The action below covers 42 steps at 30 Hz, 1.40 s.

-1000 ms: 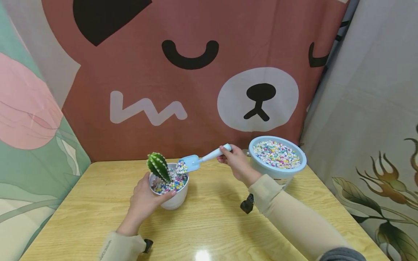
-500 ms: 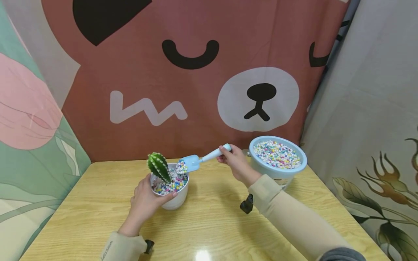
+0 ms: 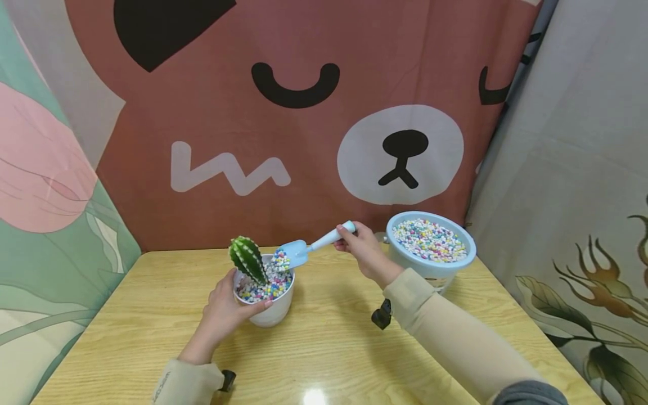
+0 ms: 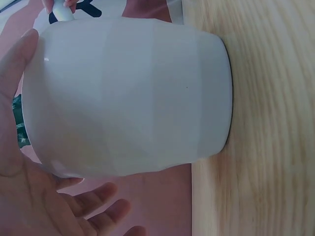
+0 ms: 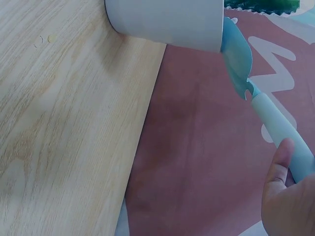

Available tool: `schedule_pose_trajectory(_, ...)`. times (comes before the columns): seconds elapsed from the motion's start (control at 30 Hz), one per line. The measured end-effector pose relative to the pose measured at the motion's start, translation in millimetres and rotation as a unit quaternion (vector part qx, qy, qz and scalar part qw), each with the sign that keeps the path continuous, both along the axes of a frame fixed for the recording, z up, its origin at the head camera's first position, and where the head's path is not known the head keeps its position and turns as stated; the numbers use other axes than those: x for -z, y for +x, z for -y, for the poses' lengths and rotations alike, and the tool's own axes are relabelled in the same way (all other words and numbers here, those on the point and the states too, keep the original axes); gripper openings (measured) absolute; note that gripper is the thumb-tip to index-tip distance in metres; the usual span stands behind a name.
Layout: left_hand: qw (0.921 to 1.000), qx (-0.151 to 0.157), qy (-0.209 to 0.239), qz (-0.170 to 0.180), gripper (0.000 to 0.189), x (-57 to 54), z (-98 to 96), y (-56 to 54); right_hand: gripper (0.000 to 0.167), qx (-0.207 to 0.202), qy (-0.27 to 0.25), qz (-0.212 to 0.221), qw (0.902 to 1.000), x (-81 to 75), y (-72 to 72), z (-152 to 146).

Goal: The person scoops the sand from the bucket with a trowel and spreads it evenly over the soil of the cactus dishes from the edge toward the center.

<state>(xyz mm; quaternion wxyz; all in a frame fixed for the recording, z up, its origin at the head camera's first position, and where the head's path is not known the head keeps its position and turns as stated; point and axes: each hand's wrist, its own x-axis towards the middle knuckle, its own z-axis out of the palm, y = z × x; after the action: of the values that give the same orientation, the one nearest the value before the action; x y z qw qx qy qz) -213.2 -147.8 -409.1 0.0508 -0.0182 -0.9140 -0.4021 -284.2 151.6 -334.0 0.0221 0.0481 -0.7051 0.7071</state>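
A white flower pot [image 3: 275,314] stands on the table, holding a green cactus [image 3: 248,260] that leans left among small multicoloured pellets [image 3: 263,289]. My left hand [image 3: 223,309] grips the pot at its rim, thumb along the near side and fingers round the left. In the left wrist view the thumb [image 4: 22,54] lies at the rim of the pot [image 4: 128,98]. My right hand [image 3: 363,247] pinches the handle of a light blue toy trowel [image 3: 295,254]. Its blade rests at the pot's right rim, tilted down, with pellets on its tip.
A light blue bucket [image 3: 430,270] full of the same pellets stands at the table's back right, behind the right forearm. A bear-print curtain [image 3: 314,214] hangs along the table's back edge, and a floral curtain [image 3: 557,169] hangs on the right.
The right hand has shifted slightly left and raised the trowel's handle a little, tipping the blade more steeply. The pot has moved a touch to the right, the left hand still on it.
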Motion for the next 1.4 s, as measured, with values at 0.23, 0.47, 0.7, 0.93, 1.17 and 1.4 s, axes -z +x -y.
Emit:
schedule_pose_trajectory(0.23,0.9991,0.024,0.035,0.011,0.122,1.4,2.9,-0.8,0.021,-0.008,0.006,-0.004,0.9999,-1.1,1.0,1)
schedule_pose_trajectory(0.47,0.9950,0.048,0.083,0.027,0.121,2.7,4.8,-3.4,0.021,-0.021,0.021,-0.018,0.9994,-4.2,4.4,2)
schedule_pose_trajectory(0.7,0.9923,0.057,0.106,0.029,0.119,3.9,5.5,-4.5,0.021,-0.019,0.023,-0.012,0.9995,-4.3,4.7,2)
schedule_pose_trajectory(0.93,0.9941,0.046,0.096,0.020,0.121,1.8,3.0,1.4,0.019,-0.018,0.018,-0.011,0.9996,-4.1,6.1,3)
schedule_pose_trajectory(1.17,0.9967,0.025,0.076,-0.013,0.119,0.1,-3.9,3.8,0.020,-0.018,0.010,-0.006,0.9998,-1.7,4.4,3)
schedule_pose_trajectory(1.4,0.9979,0.018,0.062,-0.001,0.121,1.5,-4.7,2.3,0.019,-0.024,0.012,-0.009,0.9996,0.1,4.6,3)
